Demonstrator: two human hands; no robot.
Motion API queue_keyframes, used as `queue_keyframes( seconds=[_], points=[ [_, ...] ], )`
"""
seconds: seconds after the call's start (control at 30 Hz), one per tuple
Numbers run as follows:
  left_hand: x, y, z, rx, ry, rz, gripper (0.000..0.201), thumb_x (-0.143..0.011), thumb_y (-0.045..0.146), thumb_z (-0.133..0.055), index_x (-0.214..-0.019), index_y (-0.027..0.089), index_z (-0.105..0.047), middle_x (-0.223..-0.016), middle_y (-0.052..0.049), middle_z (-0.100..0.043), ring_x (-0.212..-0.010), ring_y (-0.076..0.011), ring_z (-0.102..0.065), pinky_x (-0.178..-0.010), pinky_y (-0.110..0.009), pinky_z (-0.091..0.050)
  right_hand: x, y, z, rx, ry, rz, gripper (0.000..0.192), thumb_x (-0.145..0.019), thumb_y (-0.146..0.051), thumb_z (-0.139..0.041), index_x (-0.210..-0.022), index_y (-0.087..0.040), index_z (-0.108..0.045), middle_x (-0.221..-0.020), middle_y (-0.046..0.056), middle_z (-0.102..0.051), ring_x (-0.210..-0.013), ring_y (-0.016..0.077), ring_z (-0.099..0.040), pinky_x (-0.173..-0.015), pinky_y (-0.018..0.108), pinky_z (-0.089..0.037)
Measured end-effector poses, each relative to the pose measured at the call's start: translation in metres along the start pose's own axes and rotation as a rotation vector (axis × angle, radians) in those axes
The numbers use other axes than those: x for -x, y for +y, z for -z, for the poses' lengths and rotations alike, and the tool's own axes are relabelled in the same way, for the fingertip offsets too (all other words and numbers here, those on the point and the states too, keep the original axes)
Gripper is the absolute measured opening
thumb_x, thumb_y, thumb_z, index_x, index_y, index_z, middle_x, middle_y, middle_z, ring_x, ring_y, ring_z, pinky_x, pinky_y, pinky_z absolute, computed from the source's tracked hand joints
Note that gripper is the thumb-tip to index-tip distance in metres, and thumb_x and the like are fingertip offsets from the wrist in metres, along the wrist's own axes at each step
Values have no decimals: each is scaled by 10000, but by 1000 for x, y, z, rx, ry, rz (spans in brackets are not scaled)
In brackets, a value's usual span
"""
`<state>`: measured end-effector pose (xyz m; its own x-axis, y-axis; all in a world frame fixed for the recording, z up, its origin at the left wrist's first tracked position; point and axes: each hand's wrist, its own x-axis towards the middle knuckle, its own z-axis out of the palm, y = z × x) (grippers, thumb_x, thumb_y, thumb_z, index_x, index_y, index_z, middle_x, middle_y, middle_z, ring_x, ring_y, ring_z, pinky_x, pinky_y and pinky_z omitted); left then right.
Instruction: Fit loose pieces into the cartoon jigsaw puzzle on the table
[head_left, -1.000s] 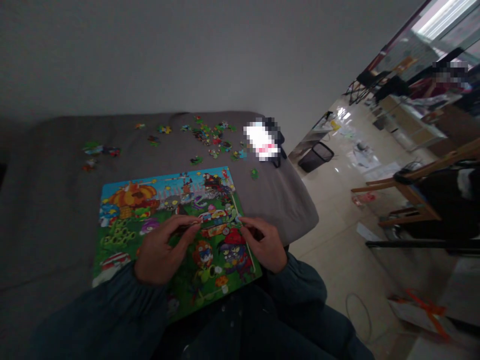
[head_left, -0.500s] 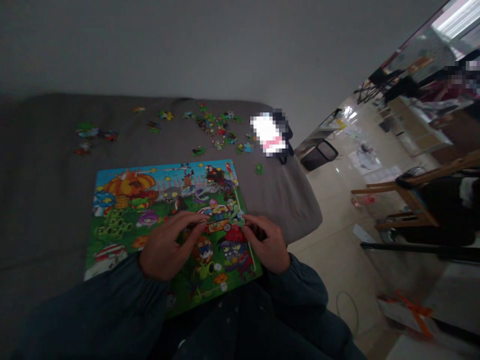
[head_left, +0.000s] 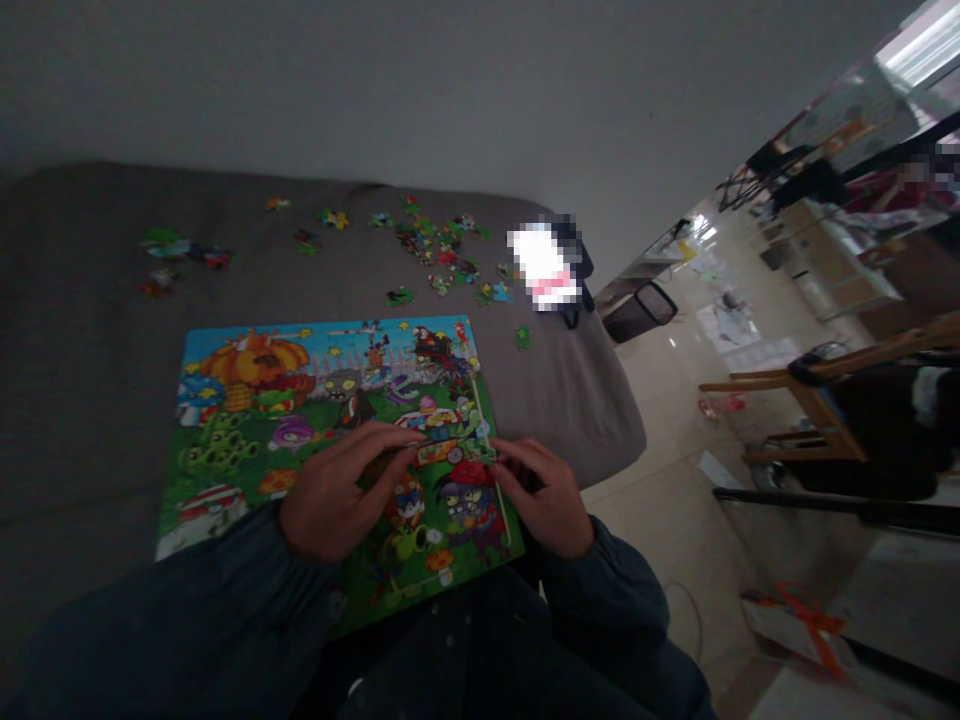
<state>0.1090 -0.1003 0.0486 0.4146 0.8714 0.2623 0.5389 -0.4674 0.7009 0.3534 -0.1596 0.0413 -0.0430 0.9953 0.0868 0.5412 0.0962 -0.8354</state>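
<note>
A colourful cartoon jigsaw puzzle (head_left: 292, 435) lies in its board, its near edge close to my lap. My left hand (head_left: 349, 490) rests over its middle, thumb and fingers pinched at the left end of a small puzzle section (head_left: 439, 452) with a cart picture. At the section's right end, my right hand (head_left: 544, 495) pinches its edge near the board's right border. A thin dark gap runs along the section's upper side. My fingertips partly hide what each hand grips. Loose puzzle pieces (head_left: 427, 240) lie scattered beyond the board.
The board sits on a grey cloth-covered seat (head_left: 585, 410) against a pale wall. More pieces (head_left: 165, 243) lie at the far left, and a single green piece (head_left: 523, 337) lies right of the board. A blurred-out bright object (head_left: 544, 265) is at the back right. A wooden chair (head_left: 825, 410) stands beyond.
The view has shifted slightly. My right hand has moved a little to the right and down; my left hand stays at nearly the same place on the puzzle.
</note>
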Motion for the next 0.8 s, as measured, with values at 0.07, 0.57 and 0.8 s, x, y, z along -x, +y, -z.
queue_keyframes(
  seconds=[0.07,0.57,0.8],
  points=[
    [0,0,0,10,-18,14,209,-941,304,-509,-1014,213,-682,-997,-36,-721,-921,-179,-686,-818,-270,-526,2,0,1,3,-11,0,277,-888,-199,-584,-1149,-208,-676,-894,34,-642,-720,113,-588,-649,234,-502],
    [-1,0,-1,9,-44,-7,209,-951,319,-508,-1016,207,-672,-1002,-36,-719,-936,-178,-685,-817,-266,-512,15,-6,-10,372,-3,260,329,-904,-188,-573,-1226,-212,-633,-1164,93,-613,-1082,237,-509,-936,427,-474],
    [-1,1,-1,32,-59,14,224,-948,323,-497,-1008,205,-677,-1003,-43,-721,-936,-183,-683,-825,-269,-511,18,-3,-12,424,0,237,397,-920,-216,-543,-1315,-239,-570,-1206,94,-595,-1111,256,-498,-937,459,-457]
  ],
)
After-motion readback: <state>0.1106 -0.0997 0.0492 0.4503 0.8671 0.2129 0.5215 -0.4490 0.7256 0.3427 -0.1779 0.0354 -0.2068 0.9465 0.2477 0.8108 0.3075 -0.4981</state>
